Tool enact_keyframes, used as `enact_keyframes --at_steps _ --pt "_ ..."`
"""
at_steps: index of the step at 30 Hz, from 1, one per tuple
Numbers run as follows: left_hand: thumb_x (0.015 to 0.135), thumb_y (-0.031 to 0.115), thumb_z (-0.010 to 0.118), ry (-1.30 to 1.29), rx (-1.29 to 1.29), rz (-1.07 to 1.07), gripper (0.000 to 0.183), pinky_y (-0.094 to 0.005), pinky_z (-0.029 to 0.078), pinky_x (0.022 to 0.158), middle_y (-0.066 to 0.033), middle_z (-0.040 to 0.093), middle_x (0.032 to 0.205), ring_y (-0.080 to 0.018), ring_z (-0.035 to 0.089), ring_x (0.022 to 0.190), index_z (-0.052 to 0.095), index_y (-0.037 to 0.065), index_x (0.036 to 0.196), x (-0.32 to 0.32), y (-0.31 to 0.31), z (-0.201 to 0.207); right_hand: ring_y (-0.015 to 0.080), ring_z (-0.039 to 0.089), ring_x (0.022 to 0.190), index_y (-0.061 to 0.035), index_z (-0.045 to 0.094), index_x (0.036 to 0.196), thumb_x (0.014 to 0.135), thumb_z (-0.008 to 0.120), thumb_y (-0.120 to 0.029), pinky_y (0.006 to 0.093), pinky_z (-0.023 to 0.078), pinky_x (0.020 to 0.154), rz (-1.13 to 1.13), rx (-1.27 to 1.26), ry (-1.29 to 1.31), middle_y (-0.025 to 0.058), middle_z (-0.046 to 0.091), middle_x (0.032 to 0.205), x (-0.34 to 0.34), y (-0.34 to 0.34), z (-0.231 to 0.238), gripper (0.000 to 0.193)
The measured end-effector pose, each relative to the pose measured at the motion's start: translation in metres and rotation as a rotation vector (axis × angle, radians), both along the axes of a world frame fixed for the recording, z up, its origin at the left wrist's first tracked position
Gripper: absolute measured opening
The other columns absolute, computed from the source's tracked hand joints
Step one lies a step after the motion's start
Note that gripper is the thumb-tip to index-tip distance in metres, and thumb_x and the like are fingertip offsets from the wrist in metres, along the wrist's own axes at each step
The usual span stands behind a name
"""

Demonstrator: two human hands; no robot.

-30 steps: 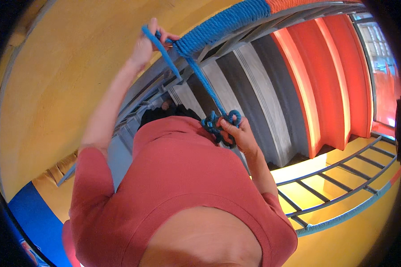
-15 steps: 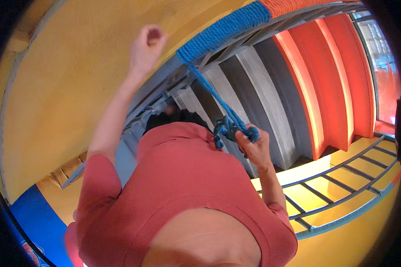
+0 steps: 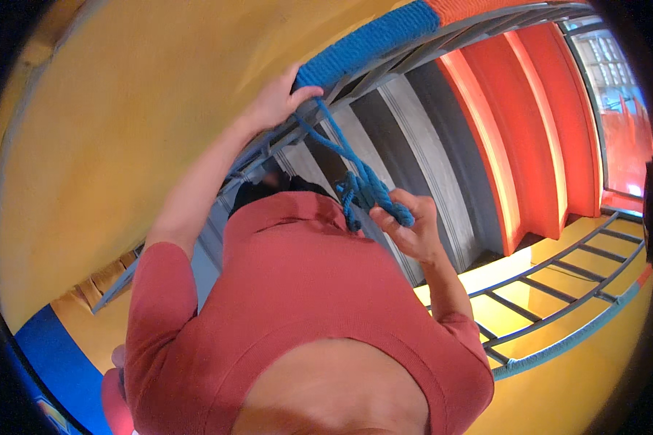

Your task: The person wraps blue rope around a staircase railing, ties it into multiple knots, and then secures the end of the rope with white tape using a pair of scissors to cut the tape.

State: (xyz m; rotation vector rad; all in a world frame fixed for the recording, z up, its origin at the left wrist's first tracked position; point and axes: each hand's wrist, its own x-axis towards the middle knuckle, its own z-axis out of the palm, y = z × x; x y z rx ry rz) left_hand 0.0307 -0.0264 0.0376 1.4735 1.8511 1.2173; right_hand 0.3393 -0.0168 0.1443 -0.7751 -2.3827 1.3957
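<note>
My left hand (image 3: 277, 101) is at the lower end of the blue rope wrapping (image 3: 370, 45) on the handrail. Its thumb crosses the wrapping's edge, and its fingers curl behind the rail, partly hidden. From there two strands of blue rope (image 3: 331, 132) run down to the right, one of them passing right by my left palm. They meet in a knotted bundle (image 3: 371, 190) with a short end dangling beside it. My right hand (image 3: 413, 226) is closed on this bundle, thumb on the near side, in front of my red top.
Grey and black stair treads (image 3: 428, 145) lie under the rail, with red steps (image 3: 526, 123) farther right. A yellow wall (image 3: 145, 109) rises at the left. Lower right, a dark ladder-like railing (image 3: 551, 290) curves along a yellow surface. Part of another person's pink clothing (image 3: 116, 402) shows lower left.
My left hand has come down and right from above the yellow wall onto the wrapped rail end. A second rope strand now shows beside it. My right hand keeps its hold on the bundle.
</note>
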Motion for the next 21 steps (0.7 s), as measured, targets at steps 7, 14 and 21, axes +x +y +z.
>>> enact_keyframes --at_steps 7,14,21 --pt "0.082 0.024 0.067 0.489 0.469 0.237 0.041 -0.0374 0.046 0.081 -0.0132 0.063 0.099 -0.0289 0.06 0.091 0.055 0.003 0.115 0.03 -0.01 0.017 0.0055 0.042 0.054 -0.0015 0.06 0.074 0.08 0.069 -0.01 0.0241 0.035 0.048 -0.078 -0.006 -0.058 0.0021 0.047 0.054 0.004 -0.015 0.002 0.014" --pt "0.082 0.021 0.064 0.221 0.392 -0.019 0.031 -0.0433 0.04 0.091 -0.0129 0.059 0.11 -0.0308 0.051 0.111 0.056 0.006 0.107 0.118 -0.069 -0.03 0.0053 0.051 0.057 -0.0016 0.061 0.077 0.084 0.064 -0.006 0.022 0.039 0.051 -0.19 -0.295 0.07 -0.0004 0.055 0.062 0.004 -0.036 -0.001 0.009" --pt "0.077 0.012 0.059 0.055 -0.175 -0.563 0.014 -0.0453 0.051 0.066 -0.0167 0.061 0.082 -0.0382 0.062 0.077 0.06 0.002 0.086 0.163 -0.096 -0.019 0.0071 0.054 0.064 -0.002 0.06 0.084 0.089 0.063 -0.015 0.0235 0.043 0.055 -0.244 -0.279 0.186 0.0028 0.061 0.072 0.014 -0.03 -0.017 0.015"
